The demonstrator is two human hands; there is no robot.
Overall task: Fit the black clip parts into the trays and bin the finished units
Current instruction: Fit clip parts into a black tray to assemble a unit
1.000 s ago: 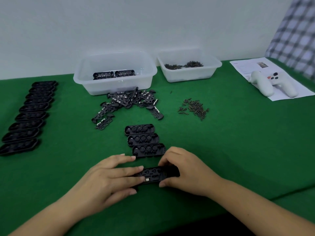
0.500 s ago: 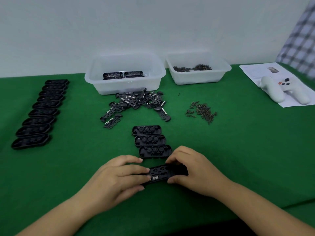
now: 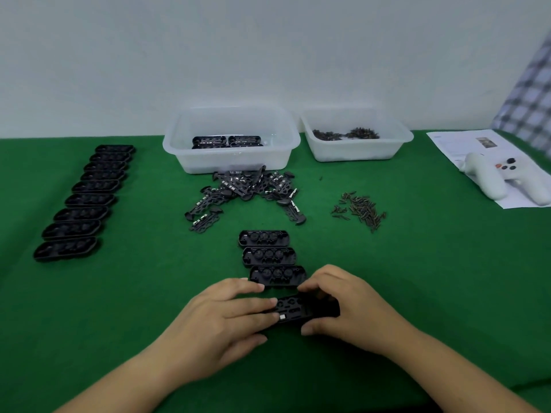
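Nearest on the green felt table [image 3: 417, 278], the left hand [image 3: 220, 320] lays straight fingers flat across a black oblong plastic tray [image 3: 301, 310], while the right hand [image 3: 343, 305] curls around its other end. Beyond lie three matching trays [image 3: 268, 256], loose black clip parts [image 3: 247, 192], then a translucent plastic bin [image 3: 231, 141].

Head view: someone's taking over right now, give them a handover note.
Left hand: straight fingers press on the tray in work.
Right hand: grips that tray's right end.
Done: finished units lie in the left bin.
Left: three open trays just beyond the hands, nine more in a row far left; loose clip parts piled before the bin.
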